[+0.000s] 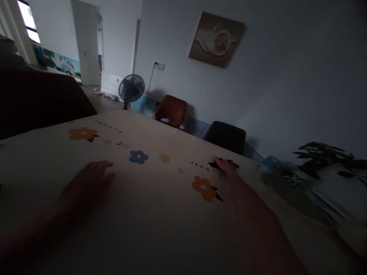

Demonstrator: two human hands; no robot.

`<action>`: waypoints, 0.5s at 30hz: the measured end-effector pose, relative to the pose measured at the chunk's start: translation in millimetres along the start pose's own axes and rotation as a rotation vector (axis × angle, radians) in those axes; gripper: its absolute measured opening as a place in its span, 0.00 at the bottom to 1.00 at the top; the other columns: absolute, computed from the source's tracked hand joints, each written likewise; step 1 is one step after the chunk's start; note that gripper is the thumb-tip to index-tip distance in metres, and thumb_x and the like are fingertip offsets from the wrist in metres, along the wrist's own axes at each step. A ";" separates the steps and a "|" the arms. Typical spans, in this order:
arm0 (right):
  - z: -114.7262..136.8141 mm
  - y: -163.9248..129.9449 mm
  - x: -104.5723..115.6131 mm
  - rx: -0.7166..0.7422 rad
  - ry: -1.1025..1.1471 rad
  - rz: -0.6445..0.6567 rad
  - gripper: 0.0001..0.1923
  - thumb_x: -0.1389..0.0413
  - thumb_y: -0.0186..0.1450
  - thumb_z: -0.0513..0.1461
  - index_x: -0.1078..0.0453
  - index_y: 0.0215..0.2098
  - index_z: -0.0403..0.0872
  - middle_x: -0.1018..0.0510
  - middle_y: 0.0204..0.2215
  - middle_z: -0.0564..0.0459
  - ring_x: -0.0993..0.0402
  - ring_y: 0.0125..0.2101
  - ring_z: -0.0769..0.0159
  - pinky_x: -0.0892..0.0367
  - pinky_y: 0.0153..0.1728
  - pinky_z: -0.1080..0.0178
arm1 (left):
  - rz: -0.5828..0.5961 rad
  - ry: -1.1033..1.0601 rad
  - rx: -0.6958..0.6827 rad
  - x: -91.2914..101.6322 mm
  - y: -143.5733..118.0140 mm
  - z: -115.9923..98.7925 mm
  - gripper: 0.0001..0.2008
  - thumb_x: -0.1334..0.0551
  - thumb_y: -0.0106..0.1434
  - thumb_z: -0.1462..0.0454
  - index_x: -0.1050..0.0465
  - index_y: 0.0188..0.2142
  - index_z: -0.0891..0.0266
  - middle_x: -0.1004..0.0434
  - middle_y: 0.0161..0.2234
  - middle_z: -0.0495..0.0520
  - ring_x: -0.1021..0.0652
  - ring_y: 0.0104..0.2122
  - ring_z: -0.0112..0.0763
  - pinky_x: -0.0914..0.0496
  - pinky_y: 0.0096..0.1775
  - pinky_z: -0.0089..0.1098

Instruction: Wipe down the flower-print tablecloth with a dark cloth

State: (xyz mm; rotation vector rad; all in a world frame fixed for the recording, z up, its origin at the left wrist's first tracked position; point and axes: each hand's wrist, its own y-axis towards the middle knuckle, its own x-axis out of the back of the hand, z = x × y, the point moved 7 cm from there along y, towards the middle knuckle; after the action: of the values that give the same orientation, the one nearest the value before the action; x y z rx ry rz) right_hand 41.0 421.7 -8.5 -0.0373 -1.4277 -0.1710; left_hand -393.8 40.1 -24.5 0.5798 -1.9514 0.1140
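Note:
My left hand (90, 177) is open over the left part of the pale tablecloth (160, 214), fingers stretched forward and nothing in them. Farther out on the right, my right hand (226, 166) is closed on a small black object (233, 164) with an uneven outline, near the far edge of the table. Dimness and blur hide its kind, and the hand covers part of it. Close to that hand are printed "Flower" lettering and an orange flower print (204, 188). A blue flower print (138, 157) lies between the two hands.
At the right end stand a leafy plant (323, 154) and blurred items on a green mat (295, 194). Beyond the table are a brown chair (173, 109), a dark chair (226, 135) and a fan (132, 88). A dark chair back (37, 99) rises at left.

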 end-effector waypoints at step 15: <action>449.1 -242.1 -59.0 1.091 0.106 0.316 0.47 0.55 0.63 0.65 0.45 0.68 0.43 0.50 0.70 0.41 0.55 0.68 0.47 0.54 0.65 0.48 | -0.341 -0.031 0.051 41.7 2.6 -0.5 0.25 0.56 0.63 0.55 0.29 0.49 0.65 0.25 0.50 0.67 0.28 0.53 0.48 0.34 0.56 0.48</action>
State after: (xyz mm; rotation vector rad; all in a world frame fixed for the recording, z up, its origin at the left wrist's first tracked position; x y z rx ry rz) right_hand -441.4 245.9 -20.5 0.6272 -1.2325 0.8588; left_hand -408.5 28.1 12.8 0.9429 -1.8553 -0.0604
